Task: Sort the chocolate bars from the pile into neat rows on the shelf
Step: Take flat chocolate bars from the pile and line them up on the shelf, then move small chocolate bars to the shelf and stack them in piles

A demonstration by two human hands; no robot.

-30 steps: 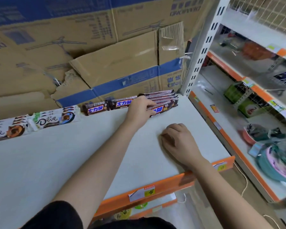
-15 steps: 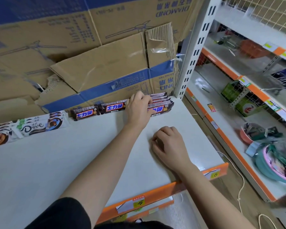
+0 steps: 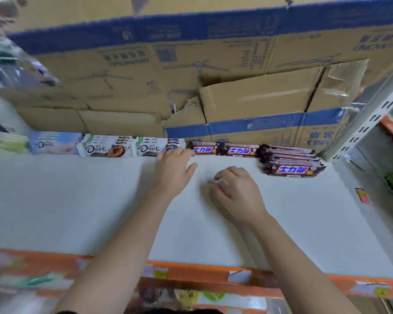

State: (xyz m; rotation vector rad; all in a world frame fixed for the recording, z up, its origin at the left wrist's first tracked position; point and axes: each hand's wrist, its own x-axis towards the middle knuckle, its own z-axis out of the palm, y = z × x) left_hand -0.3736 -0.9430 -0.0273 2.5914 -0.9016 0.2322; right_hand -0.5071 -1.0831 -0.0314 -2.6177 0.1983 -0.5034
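I see the left hand [image 3: 173, 171] stretched forward over the white shelf [image 3: 77, 200], fingers straight and spread, thumb out to the right. Its fingertips touch the right end of the nearest Dove stack [image 3: 153, 147], at the back of the shelf. The right hand [image 3: 236, 191] rests on the shelf just right of the left one and nearer me. Its fingers are curled under, and I see nothing in them (that spot is blurred). The two hands are close but not touching.

The bars run in a line along the back, against the boxes [image 3: 259, 98]. From the left come blurred greenish packs [image 3: 7, 142], a pale blue stack [image 3: 55, 143] and a second Dove stack [image 3: 104, 147], then the one my left hand touches. Right of that lie two brown bars [image 3: 203, 149] [image 3: 238, 150] end to end, blue labels facing up. At the far right, beside the grey post [image 3: 372, 114], sits the pile [image 3: 290, 162] of the same brown bars, several deep and slightly fanned out.

The orange edge [image 3: 191, 271] at the front carries paper tags [image 3: 238, 275].
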